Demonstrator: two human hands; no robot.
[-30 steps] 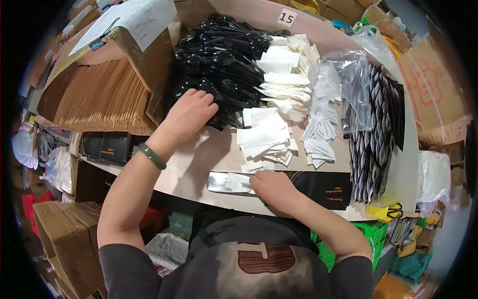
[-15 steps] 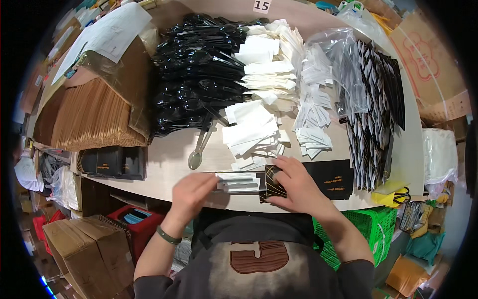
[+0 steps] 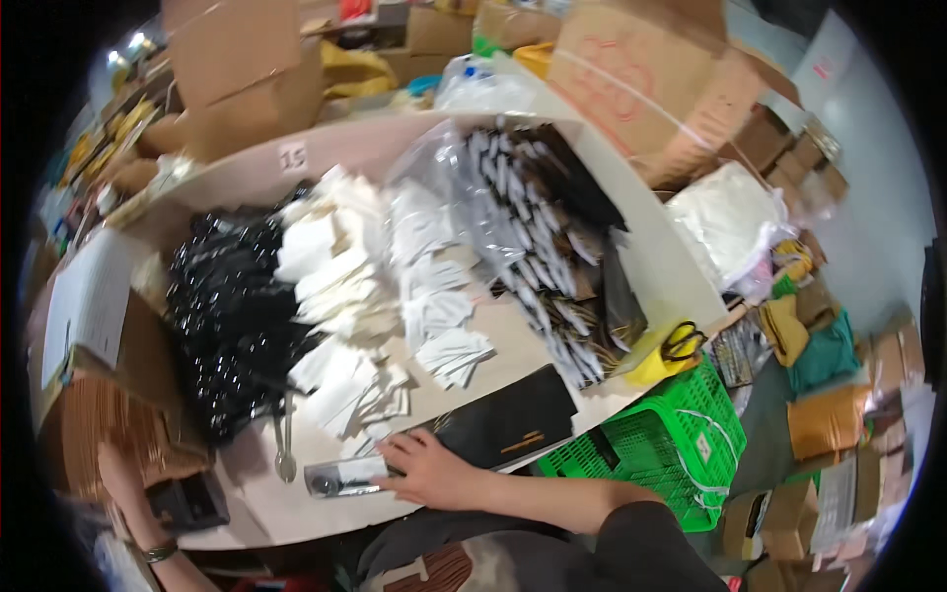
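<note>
My right hand (image 3: 434,476) lies over the right end of a clear cutlery packet (image 3: 340,478) at the table's front edge, thumb and fingers at its two edges. The packet shows a white napkin and a dark piece of cutlery. Just right of this hand lie flat black sleeves (image 3: 508,416). At the far left, my left hand (image 3: 120,472) is against the stack of brown paper sleeves (image 3: 74,434) in the open carton; its fingers are blurred. A loose grey spoon (image 3: 284,456) rests on the table behind the packet.
Piles of wrapped black spoons (image 3: 232,316), white napkins (image 3: 340,286) and small white packets (image 3: 439,316) cover the table. Black sleeves with white contents (image 3: 543,266) stand at the right. A green crate (image 3: 681,434) sits beside the table, near yellow-wrapped scissors (image 3: 671,350).
My view has swung right. My left hand has left the packet for the brown stack at the left. My right hand has stayed at the packet's right end.
</note>
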